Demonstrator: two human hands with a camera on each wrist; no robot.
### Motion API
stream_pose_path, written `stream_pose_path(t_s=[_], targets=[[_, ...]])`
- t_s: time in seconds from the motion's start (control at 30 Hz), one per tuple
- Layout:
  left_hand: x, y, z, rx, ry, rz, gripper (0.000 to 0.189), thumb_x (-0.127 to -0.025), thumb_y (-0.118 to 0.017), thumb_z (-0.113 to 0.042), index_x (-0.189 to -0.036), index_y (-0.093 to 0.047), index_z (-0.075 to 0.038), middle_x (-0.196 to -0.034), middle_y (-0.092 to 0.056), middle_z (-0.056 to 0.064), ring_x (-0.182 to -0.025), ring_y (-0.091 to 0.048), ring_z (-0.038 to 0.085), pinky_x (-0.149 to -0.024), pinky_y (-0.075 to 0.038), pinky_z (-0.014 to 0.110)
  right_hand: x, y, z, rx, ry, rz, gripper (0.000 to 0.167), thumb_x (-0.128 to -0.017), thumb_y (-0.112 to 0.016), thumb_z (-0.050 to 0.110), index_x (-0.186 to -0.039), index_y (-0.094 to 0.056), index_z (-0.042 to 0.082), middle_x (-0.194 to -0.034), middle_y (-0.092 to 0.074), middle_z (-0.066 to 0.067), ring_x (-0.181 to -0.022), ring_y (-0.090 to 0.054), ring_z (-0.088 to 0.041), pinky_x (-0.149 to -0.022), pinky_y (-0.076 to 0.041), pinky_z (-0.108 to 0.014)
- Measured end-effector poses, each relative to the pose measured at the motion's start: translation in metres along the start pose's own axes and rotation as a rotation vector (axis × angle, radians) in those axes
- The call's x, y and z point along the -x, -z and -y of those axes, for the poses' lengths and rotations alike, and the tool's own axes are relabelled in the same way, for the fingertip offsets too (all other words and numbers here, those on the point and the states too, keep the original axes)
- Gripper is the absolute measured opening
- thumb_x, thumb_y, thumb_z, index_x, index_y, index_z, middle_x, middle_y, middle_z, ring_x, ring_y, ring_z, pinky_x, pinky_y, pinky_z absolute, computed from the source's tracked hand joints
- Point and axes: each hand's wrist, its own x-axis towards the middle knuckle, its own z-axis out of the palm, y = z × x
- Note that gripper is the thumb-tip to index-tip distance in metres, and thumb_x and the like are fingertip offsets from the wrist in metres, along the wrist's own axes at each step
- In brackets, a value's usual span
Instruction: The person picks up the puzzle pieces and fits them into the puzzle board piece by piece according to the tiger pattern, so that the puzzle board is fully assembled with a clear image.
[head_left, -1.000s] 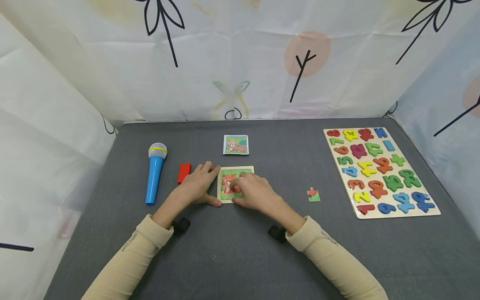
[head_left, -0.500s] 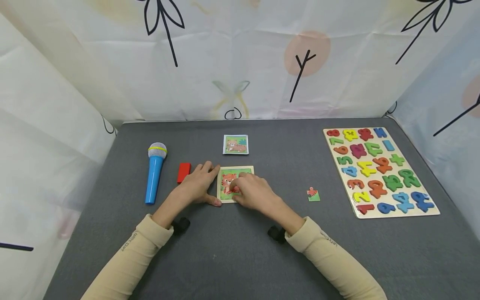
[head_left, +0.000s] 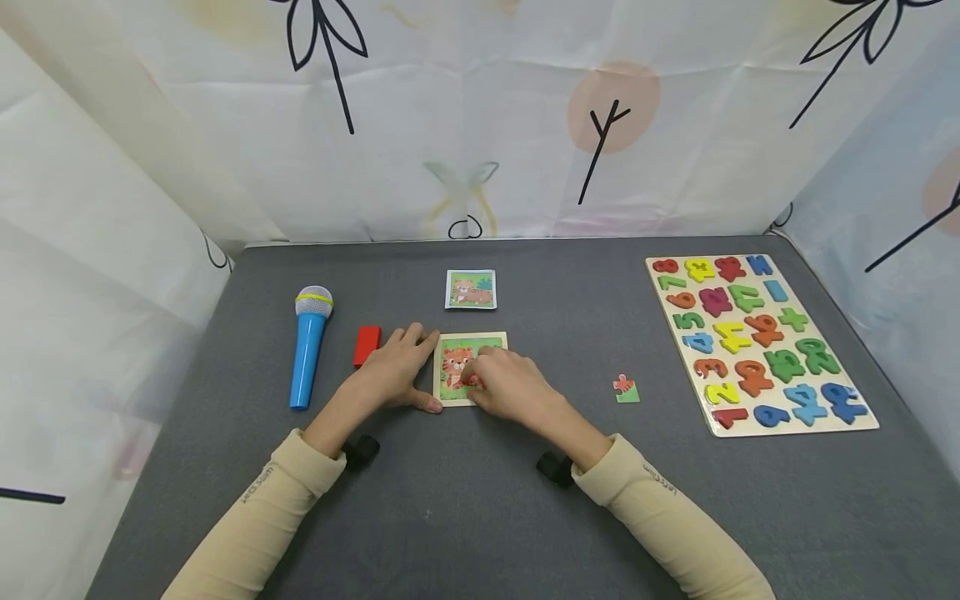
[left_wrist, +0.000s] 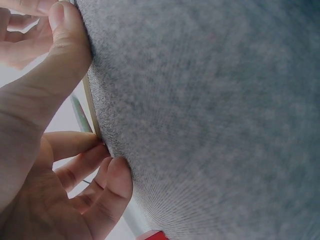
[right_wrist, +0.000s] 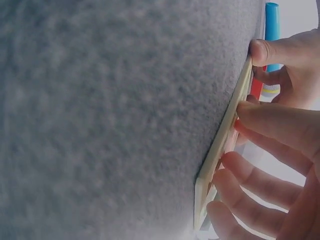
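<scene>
A small wooden jigsaw board (head_left: 438, 371) with a red tiger on green lies flat in the middle of the table. My left hand (head_left: 393, 367) steadies it from the left, thumb at the near left corner and forefinger along the far part of that edge. Over the board's right half, my right hand (head_left: 512, 385) has its thumb and forefinger bent together at a red puzzle piece, mostly hidden by the fingers. In the right wrist view, that thumb rests at the board's near edge (right_wrist: 220, 135). A loose red-and-green puzzle piece (head_left: 627, 389) lies right of the hand.
Behind the board lies a small picture card (head_left: 471, 290). A red block (head_left: 367, 345) sits beside the left hand, with a blue toy microphone (head_left: 308, 350) farther left. A number puzzle board (head_left: 757, 346) occupies the right side. White printed cloth surrounds the table.
My right thumb and forefinger have shifted slightly on the tiger picture. The left hand, board and loose piece stay where they were.
</scene>
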Motion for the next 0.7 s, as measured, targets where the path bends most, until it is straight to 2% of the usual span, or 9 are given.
stream_pose_path(t_s=[0.23,0.43,0.7], targets=[[0.000,0.000,0.001,-0.004,-0.001,0.000,0.112,-0.072,-0.089,-0.053,-0.156,-0.037,0.001,-0.141,-0.048,0.019,-0.124,-0.047,0.034,-0.101,-0.052,0.046,0.004,0.008,-0.007,0.055,-0.055,0.003,0.021,-0.089,-0.079,0.018,-0.109,-0.080,0.015,-0.098,-0.068,-0.006,-0.075,-0.053,-0.016,-0.056,-0.045,-0.033],[0.000,0.000,0.001,-0.006,0.000,0.004,0.113,-0.073,-0.089,-0.053,-0.156,-0.037,0.001,-0.141,-0.047,0.019,-0.124,-0.047,0.034,-0.102,-0.051,0.046,0.009,0.011,-0.011,0.042,-0.064,-0.014,0.018,-0.091,-0.078,0.019,-0.108,-0.080,0.014,-0.095,-0.065,-0.006,-0.069,-0.047,-0.015,-0.051,-0.033,-0.027],[0.000,-0.001,0.002,-0.001,-0.008,0.002,0.112,-0.073,-0.088,-0.053,-0.156,-0.037,0.001,-0.141,-0.047,0.019,-0.122,-0.047,0.033,-0.101,-0.051,0.046,0.011,0.011,-0.013,0.048,-0.053,-0.038,0.019,-0.090,-0.079,0.019,-0.109,-0.080,0.015,-0.093,-0.064,-0.004,-0.068,-0.046,-0.014,-0.051,-0.033,-0.026]])
